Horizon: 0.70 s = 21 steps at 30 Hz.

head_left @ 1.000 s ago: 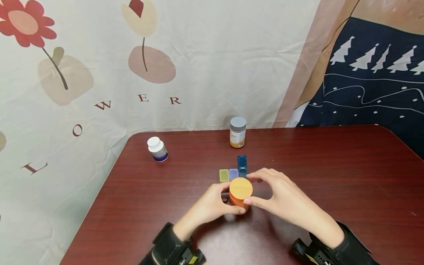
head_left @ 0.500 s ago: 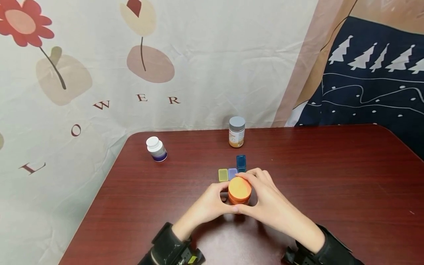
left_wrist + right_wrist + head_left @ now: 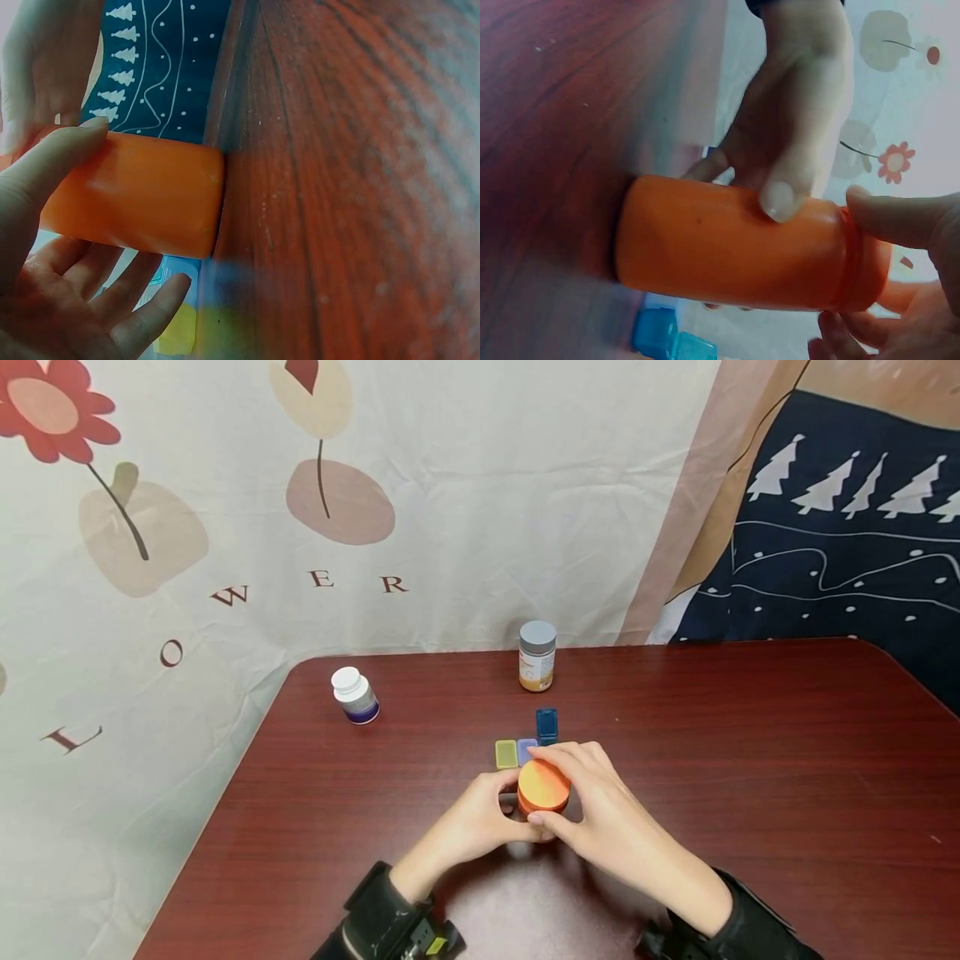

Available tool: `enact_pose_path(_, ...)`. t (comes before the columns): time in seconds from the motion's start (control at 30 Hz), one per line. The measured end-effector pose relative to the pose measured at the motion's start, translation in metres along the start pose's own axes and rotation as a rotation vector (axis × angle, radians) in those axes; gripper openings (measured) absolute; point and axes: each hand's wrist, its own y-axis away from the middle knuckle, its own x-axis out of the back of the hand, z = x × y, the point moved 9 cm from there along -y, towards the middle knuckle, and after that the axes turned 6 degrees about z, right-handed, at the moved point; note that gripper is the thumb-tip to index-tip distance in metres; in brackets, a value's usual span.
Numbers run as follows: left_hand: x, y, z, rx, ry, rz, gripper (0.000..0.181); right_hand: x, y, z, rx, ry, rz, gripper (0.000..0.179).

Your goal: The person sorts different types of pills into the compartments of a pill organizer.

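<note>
An orange bottle (image 3: 727, 244) with an orange lid (image 3: 543, 783) stands upright on the table between both hands. My left hand (image 3: 476, 818) grips its body, thumb on the near side and fingers around the far side. At the top, my right hand (image 3: 611, 814) pinches the lid between thumb and fingers, as the right wrist view shows. Just behind the bottle lies a small pill organizer with a yellow-green compartment (image 3: 506, 754), a purple compartment (image 3: 527, 749) and a dark blue compartment whose flap (image 3: 547, 723) stands open. The bottle and right hand hide the organizer's remainder.
A white bottle with a purple-blue base band (image 3: 356, 696) stands at the back left of the reddish-brown table (image 3: 750, 760). Near the back edge is a grey-lidded jar (image 3: 537, 656). A flower-printed cloth (image 3: 480, 510) hangs behind the table, beside a navy tree-printed cloth (image 3: 840, 552).
My right hand has moved left onto the lid, its fingers closing around it and then shifting slightly. The left hand keeps its hold on the bottle, which stays in place.
</note>
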Motion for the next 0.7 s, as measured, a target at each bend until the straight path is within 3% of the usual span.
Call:
enact_pose_path(0.27,0.0,0.0,0.0,0.003,0.011,0.008,0.052,0.003,0.003,-0.009,0.081,-0.023,-0.001,0.068)
enact_pose_path(0.47,0.0,-0.001,0.0,-0.006,0.01,0.017,0.051,0.022,-0.001,-0.015,0.151,0.006,-0.026,0.063)
enact_pose_path(0.57,-0.001,-0.001,0.002,-0.012,0.004,0.02,0.054,0.034,-0.002,-0.007,0.1,0.037,-0.068,0.055)
enact_pose_path(0.7,0.001,0.0,0.002,-0.015,-0.006,0.028,0.057,0.039,0.004,0.017,-0.06,0.11,-0.199,0.047)
